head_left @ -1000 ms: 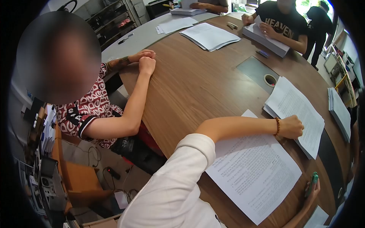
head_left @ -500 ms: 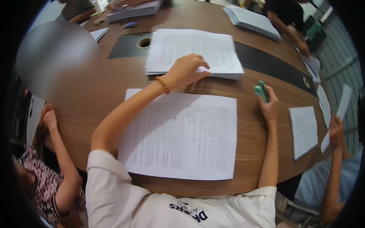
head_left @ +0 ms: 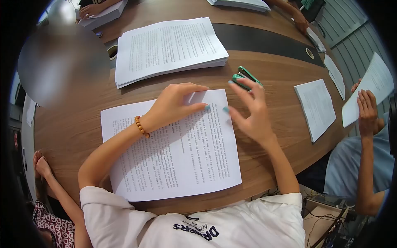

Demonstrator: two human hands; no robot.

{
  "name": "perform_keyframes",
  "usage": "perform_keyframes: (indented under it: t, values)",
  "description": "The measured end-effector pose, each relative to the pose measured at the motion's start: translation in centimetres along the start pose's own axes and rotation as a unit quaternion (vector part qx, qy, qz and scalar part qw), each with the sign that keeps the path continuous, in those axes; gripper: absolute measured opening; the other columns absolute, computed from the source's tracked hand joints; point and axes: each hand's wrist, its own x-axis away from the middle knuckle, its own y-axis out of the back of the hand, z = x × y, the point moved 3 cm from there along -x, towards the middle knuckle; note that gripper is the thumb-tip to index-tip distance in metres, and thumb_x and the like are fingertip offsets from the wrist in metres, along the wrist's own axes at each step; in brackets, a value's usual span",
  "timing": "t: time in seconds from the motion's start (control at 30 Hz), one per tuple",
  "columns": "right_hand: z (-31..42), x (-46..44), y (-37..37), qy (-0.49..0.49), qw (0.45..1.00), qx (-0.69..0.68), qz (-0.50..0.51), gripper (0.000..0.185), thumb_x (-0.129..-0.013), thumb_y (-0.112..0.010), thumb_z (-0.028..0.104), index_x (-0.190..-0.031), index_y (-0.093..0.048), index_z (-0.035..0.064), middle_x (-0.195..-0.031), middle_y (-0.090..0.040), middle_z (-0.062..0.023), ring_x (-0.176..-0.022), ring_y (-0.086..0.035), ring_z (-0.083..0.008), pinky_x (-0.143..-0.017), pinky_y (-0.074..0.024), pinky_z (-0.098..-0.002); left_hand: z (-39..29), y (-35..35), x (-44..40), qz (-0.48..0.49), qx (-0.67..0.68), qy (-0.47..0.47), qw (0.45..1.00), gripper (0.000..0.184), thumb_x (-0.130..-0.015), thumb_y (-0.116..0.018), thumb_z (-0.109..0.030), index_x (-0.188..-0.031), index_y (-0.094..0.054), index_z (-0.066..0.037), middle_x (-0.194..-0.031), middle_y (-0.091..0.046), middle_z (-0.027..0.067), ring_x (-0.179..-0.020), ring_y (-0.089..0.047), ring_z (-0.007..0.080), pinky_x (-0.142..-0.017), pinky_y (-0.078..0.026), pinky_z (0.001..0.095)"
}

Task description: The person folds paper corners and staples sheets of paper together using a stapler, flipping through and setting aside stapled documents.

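Observation:
A large printed sheet (head_left: 173, 157) lies in front of me, its top right corner near both hands. My left hand (head_left: 175, 105), with a wooden bead bracelet (head_left: 142, 127) at the wrist, is over the sheet's upper part. Its thumb and fingers are apart with nothing between them. To the right of the sheet my right hand (head_left: 255, 115) has its fingers spread and holds nothing. Just beyond its fingertips lies a green stapler (head_left: 248, 75), partly hidden by the fingers. Farther back stands a stack of printed sheets (head_left: 169, 49).
A smaller paper stack (head_left: 316, 107) is on the right. Beside it another person holds a printed sheet (head_left: 368, 93). At the far side are more paper stacks (head_left: 242, 4) and other people's arms. A person's hands (head_left: 41, 163) rest at the left table edge.
My right hand has let go of the stapler, now on the table, and moved toward the sheet. My left hand has come back from the stack to the sheet. The view has shifted.

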Motion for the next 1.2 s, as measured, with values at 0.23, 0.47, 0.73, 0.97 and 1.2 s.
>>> perform_keyframes:
  t: [0.23, 0.47, 0.73, 0.97, 1.2]
  values:
    - [1.9, 1.7, -1.3, 0.057, 0.996, 0.063, 0.021, 0.045, -0.073, -0.072, 0.023, -0.111, -0.063, 0.0003, -0.131, -0.043, -0.0175, -0.121, -0.038, -0.0328, -0.098, -0.0342, -0.0423, -0.2, 0.0, 0.5, -0.010, -0.007, 0.005, 1.000, 0.041, -0.076, -0.072, -0.024, -0.110, -0.064, -0.005, -0.100, -0.067, 0.0138, -0.080, -0.065, 0.0232, -0.071, -0.050, 0.0306]
    - [1.7, 2.1, -1.9, 0.055, 0.998, -0.007, -0.023, 0.049, -0.068, -0.076, 0.016, -0.113, -0.062, 0.0024, -0.131, -0.042, -0.0176, -0.118, -0.041, -0.0326, -0.093, -0.0391, -0.0385, -0.8, 0.4, 0.5, -0.060, 0.041, -0.095, 0.993, 0.026, -0.068, -0.074, -0.004, -0.093, -0.069, -0.007, -0.107, -0.064, 0.0090, -0.091, -0.062, 0.0224, -0.081, -0.051, 0.0303]
    - [1.0, 2.1, -1.9, -0.003, 0.998, -0.061, 0.008, 0.061, -0.064, -0.077, 0.015, -0.120, -0.057, 0.0026, -0.134, -0.038, -0.0174, -0.122, -0.037, -0.0342, -0.098, -0.0367, -0.0419, -1.6, 0.5, 0.7, -0.035, -0.003, -0.117, 0.992, 0.022, -0.060, -0.072, 0.007, -0.072, -0.070, -0.011, -0.105, -0.062, 0.0044, -0.104, -0.057, 0.0205, -0.082, -0.051, 0.0319]
    - [1.4, 2.2, -1.6, -0.002, 0.999, -0.041, 0.029, 0.061, -0.065, -0.077, 0.017, -0.121, -0.056, 0.0025, -0.134, -0.039, -0.0175, -0.123, -0.036, -0.0339, -0.097, -0.0374, -0.0412, -1.3, 0.5, 0.9, -0.034, 0.004, -0.128, 0.991, 0.022, -0.063, -0.073, 0.004, -0.078, -0.070, -0.010, -0.104, -0.062, 0.0055, -0.098, -0.058, 0.0206, -0.081, -0.050, 0.0312]
    - [0.8, 2.7, -2.2, -0.064, 0.987, -0.147, 0.003, 0.054, -0.074, -0.072, 0.018, -0.120, -0.052, -0.0010, -0.126, -0.045, -0.0161, -0.114, -0.043, -0.0298, -0.090, -0.0423, -0.0378, -1.2, 0.8, 0.8, -0.039, 0.040, -0.018, 0.998, 0.040, -0.068, -0.077, -0.010, -0.106, -0.066, -0.005, -0.109, -0.062, 0.0091, -0.100, -0.059, 0.0201, -0.087, -0.049, 0.0309]
